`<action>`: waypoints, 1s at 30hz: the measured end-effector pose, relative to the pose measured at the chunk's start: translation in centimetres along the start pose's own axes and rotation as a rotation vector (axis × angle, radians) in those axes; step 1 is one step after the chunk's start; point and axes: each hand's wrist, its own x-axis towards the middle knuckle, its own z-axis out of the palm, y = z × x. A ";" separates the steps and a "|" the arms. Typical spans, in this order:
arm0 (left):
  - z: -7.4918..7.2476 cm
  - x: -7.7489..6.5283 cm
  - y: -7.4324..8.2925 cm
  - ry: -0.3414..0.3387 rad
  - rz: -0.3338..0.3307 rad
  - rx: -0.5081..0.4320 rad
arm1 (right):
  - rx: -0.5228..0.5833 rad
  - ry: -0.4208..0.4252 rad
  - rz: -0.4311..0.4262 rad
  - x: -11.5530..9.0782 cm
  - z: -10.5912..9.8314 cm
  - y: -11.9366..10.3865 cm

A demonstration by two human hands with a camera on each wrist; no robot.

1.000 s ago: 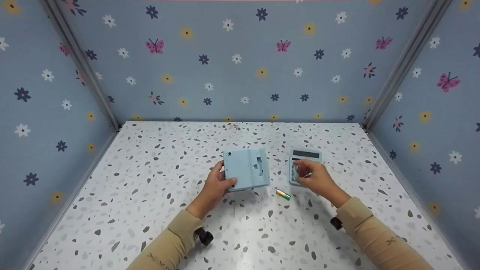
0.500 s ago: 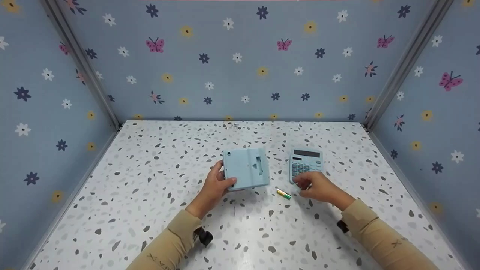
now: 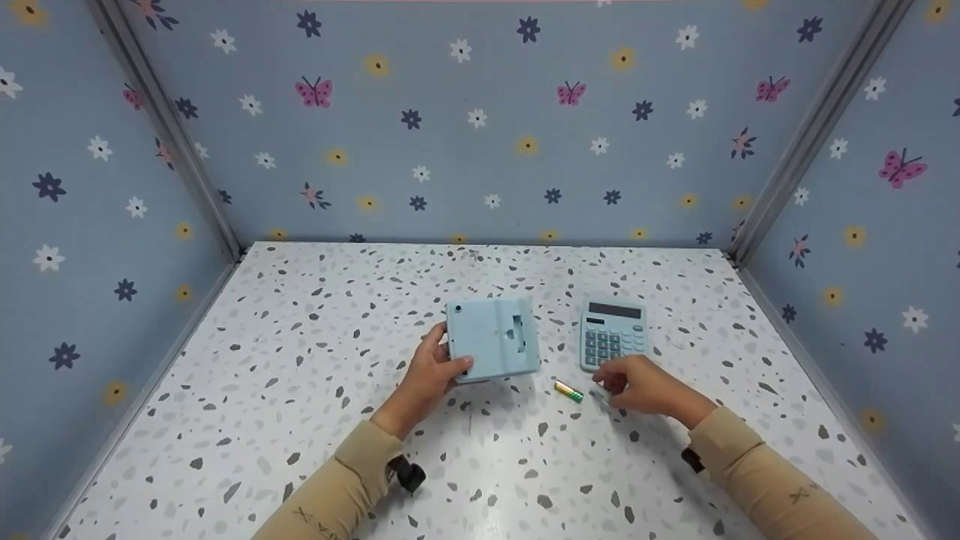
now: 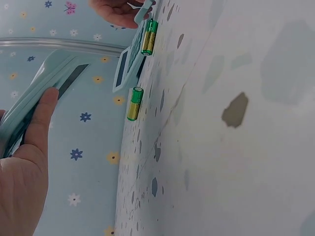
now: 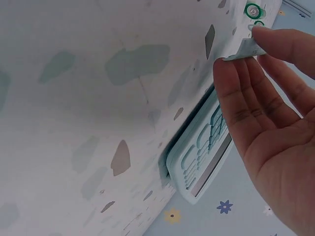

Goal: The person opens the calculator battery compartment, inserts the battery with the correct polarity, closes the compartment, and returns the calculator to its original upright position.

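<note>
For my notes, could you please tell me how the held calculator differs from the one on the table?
The held calculator shows its back and uncovered battery slot; the other calculator shows its keys and display. The held calculator is raised above the table; the other calculator lies on it. Both are light blue.

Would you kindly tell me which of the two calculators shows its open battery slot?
The calculator gripped by the left hand: its back, with the open slot, faces upward. The other calculator lies face-up on the table.

Raised light-blue device (image 3: 480,345), back upward, compartment (image 3: 518,334) open, left of a small pinched pale cover (image 5: 248,48)
</note>
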 end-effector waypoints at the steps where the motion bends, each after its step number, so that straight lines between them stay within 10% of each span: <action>1: 0.0 0.0 0.0 0.002 -0.001 -0.001 | -0.005 -0.001 0.000 0.0 0.0 0.0; 30: -0.8 -0.1 -0.2 0.010 -0.029 0.000 | -0.056 -0.097 0.079 -0.2 0.0 -0.1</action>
